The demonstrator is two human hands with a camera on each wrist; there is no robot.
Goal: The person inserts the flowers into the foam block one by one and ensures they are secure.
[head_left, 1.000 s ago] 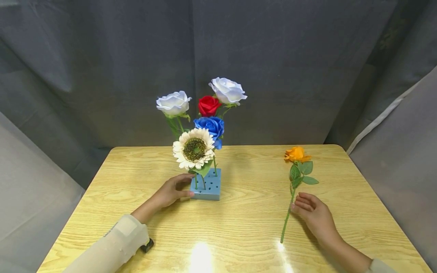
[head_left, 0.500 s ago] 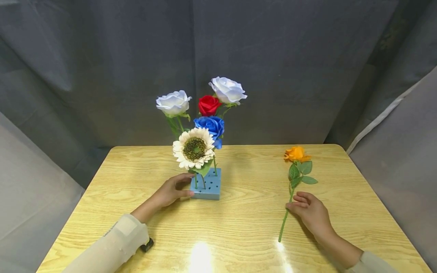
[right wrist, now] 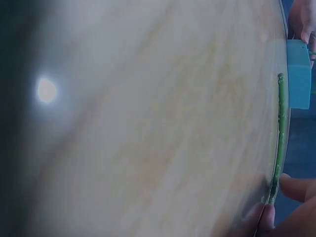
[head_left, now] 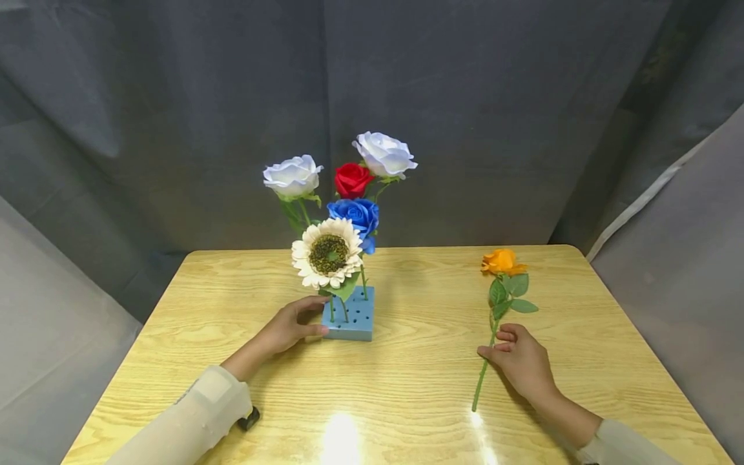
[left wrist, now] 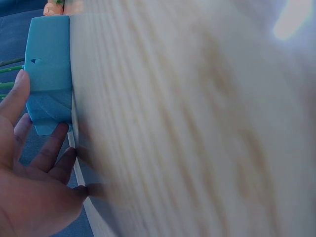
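Observation:
A blue block with holes in its top stands left of the table's middle, holding several upright artificial flowers. My left hand holds its left side; in the left wrist view the thumb lies on the block and fingertips meet its end. To the right, an orange rose lies with its bloom toward the table's far edge. Its stem is pinched between the thumb and fingers of my right hand, below the leaves. The exact finger contact is partly hidden.
In the block stand two white roses, one left and one right, a red rose, a blue rose and a cream sunflower. Grey curtains enclose the wooden table.
My right hand has moved left over the orange rose's stem and now pinches it; the stem's lower end has shifted slightly left. The left hand stays on the block.

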